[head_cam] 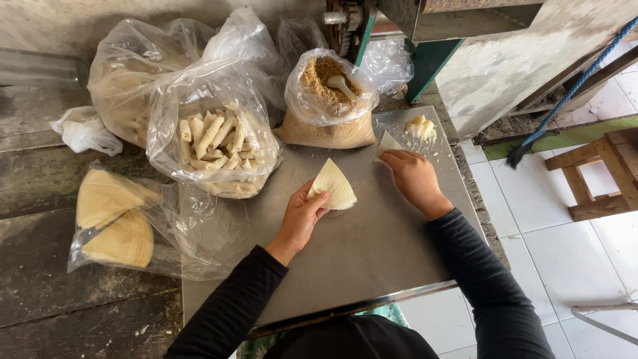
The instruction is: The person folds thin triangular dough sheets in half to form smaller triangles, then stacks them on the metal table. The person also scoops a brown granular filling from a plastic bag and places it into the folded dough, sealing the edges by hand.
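On the steel tray (359,246), the left hand (300,216) pinches a pale triangular wrapper (333,186) between thumb and fingers — it is lifted a little at the tray's middle. The right hand (415,178) lies curled, fingertips pressing a second wrapper (387,142) flat. Just behind stand a bag of brown crumbs (327,100) and a bag of rolled pieces (214,143).

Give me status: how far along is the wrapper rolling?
Done: a bag of finished rolls. In hand: left hand holds a wrapper wedge; right hand touches another wrapper. Left: stacked wrappers and the filling bag remain well stocked.
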